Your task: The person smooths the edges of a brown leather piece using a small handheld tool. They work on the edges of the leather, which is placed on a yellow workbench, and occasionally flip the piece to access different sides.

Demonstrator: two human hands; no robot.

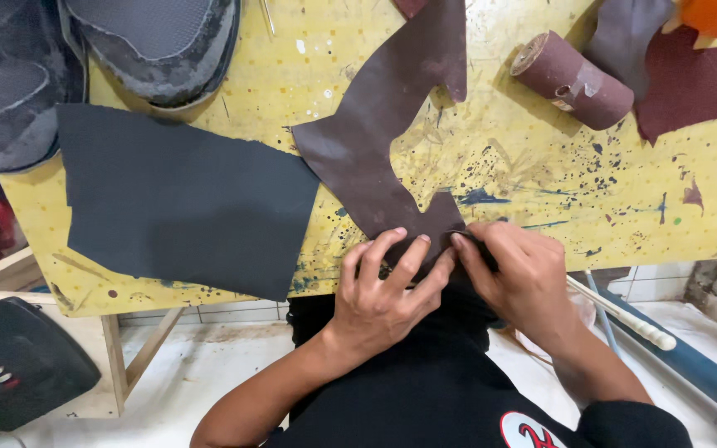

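A dark brown, irregularly cut sheet of sandpaper [375, 141] lies across the yellow paint-spattered table [524, 166], reaching to its near edge. My left hand [387, 286] presses flat on the sheet's near end, fingers spread. My right hand [516, 274] is closed beside it, its fingertips pinching the same end of the sheet; a small dark thing may be in the fingers, but I cannot make it out.
A dark grey sheet [180, 199] lies left of the brown one. Two grey shoes [93, 58] sit at the back left. A brown sandpaper roll [570, 79] and maroon scraps [690, 79] lie at the back right. A white-handled tool [624, 311] and a black case [10, 361] are below the table.
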